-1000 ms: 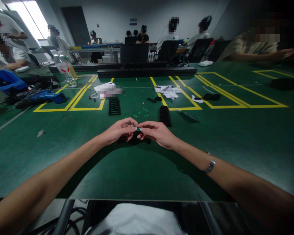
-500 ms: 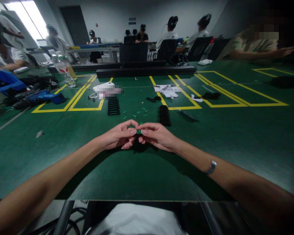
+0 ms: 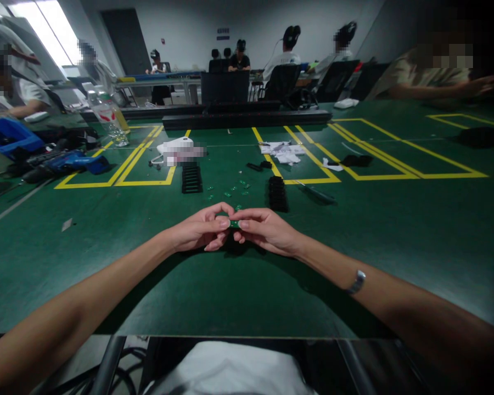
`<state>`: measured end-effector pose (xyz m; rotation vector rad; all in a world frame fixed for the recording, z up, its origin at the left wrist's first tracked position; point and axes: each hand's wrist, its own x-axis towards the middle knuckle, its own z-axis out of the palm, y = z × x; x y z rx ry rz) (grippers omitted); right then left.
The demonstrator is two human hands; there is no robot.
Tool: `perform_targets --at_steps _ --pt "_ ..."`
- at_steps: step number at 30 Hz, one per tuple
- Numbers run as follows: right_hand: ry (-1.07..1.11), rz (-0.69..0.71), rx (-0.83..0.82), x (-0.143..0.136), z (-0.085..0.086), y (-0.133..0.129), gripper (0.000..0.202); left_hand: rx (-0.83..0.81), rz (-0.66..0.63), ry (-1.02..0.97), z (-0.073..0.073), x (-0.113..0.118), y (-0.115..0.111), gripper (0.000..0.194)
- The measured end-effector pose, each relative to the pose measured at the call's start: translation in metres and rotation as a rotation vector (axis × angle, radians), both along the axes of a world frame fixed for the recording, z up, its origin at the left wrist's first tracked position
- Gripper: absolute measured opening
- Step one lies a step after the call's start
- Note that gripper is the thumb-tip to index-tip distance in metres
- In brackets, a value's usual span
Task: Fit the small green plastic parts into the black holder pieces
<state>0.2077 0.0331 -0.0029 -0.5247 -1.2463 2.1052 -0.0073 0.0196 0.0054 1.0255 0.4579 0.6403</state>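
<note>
Between my two hands is a small green circuit board [image 3: 234, 224], pinched at its ends above the green table. My left hand [image 3: 201, 227] grips its left end with thumb and forefinger. On the right end, the thumb and forefinger of my right hand [image 3: 265, 227] are closed in the same way. Several more small green boards [image 3: 228, 195] lie scattered just beyond my fingers. A black slotted rack [image 3: 191, 179] lies to the left of them, and a second black slotted piece [image 3: 277, 193] to the right.
Crumpled white paper [image 3: 283, 151] and a dark-handled tool [image 3: 316, 193] lie at the right. Leftward are a blue power drill [image 3: 80, 162], a blue bin [image 3: 10, 137] and a plastic bottle [image 3: 111, 120]. A long black bar [image 3: 247, 119] crosses the back; people sit beyond.
Both hands keep their pinch on the circuit board with hardly any movement. The whole view has shifted very slightly.
</note>
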Motion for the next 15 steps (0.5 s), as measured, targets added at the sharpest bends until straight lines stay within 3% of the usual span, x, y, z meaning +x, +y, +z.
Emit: perform_targets --at_steps 15 --pt "0.006 -0.002 -0.024 -0.0014 -0.0037 0.0019 0.028 0.018 0.01 0.017 -0.003 -0.0011 0.0016 0.023"
